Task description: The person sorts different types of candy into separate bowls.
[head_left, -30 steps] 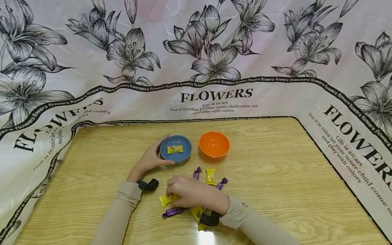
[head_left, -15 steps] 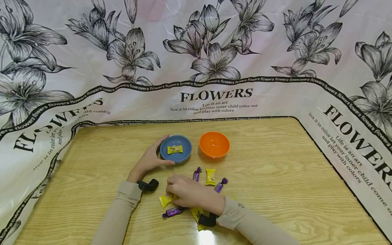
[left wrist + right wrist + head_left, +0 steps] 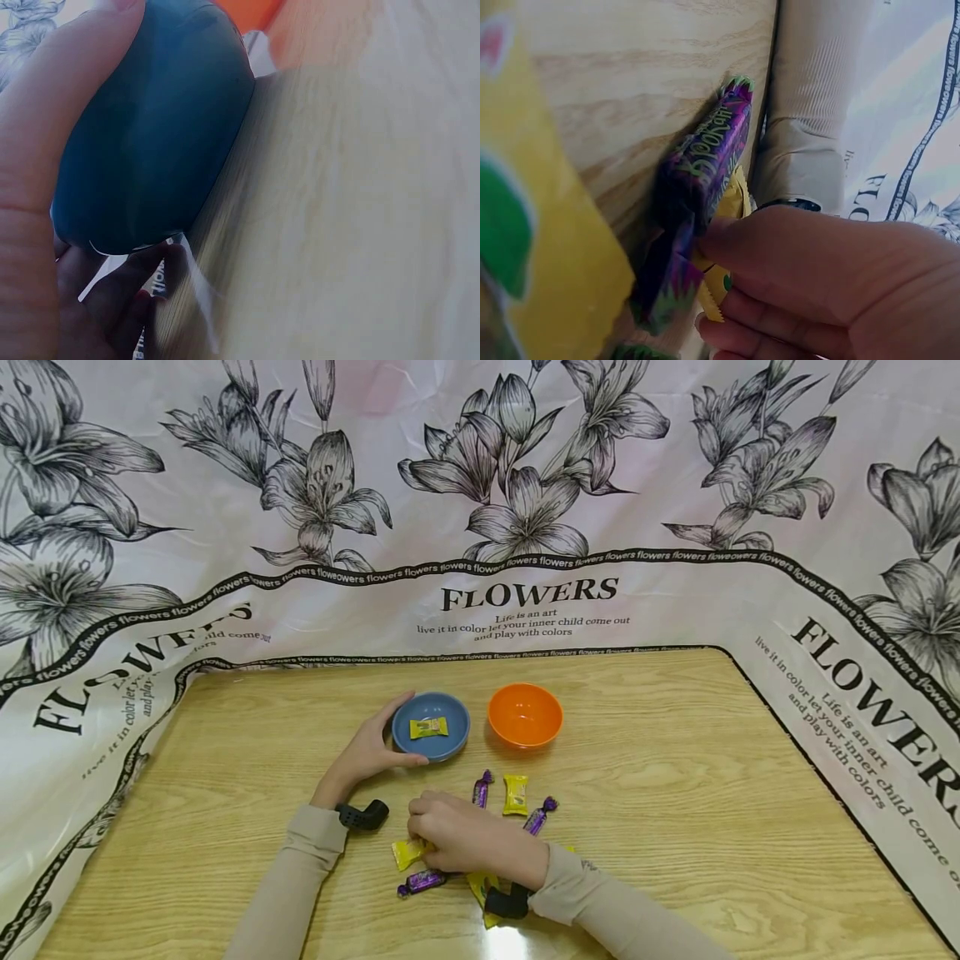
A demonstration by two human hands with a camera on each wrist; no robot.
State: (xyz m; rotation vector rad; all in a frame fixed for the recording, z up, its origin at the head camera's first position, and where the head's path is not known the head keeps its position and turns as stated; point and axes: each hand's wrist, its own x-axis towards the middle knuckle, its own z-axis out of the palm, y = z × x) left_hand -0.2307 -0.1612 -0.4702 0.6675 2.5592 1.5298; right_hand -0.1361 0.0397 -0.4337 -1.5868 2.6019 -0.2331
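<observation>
My left hand point(image 3: 367, 752) holds the blue bowl point(image 3: 454, 745) by its left side, thumb in front and fingers behind. A yellow-wrapped candy point(image 3: 429, 727) lies inside that bowl. Among the loose sweets, my right hand point(image 3: 476, 837) pinches another yellow candy point(image 3: 405, 855), whose left end sticks out past the fingers. The right wrist view has this candy point(image 3: 717, 289) between thumb and fingers, beside a purple-wrapped candy point(image 3: 705, 161). In the left wrist view the bowl's outer wall point(image 3: 157, 127) fills the space by the thumb.
An orange bowl point(image 3: 525, 717) stands right of the blue one. In front of it lie a yellow candy point(image 3: 515, 795) and purple candies point(image 3: 482, 790), point(image 3: 540, 817). Another purple candy point(image 3: 425, 882) and a yellow one point(image 3: 482, 887) are partly under the right hand. A flower-printed cloth point(image 3: 525, 610) borders the wooden table.
The right wrist and sleeve have shifted slightly left, uncovering more of the purple candy on the right. The left hand stays on the blue bowl.
</observation>
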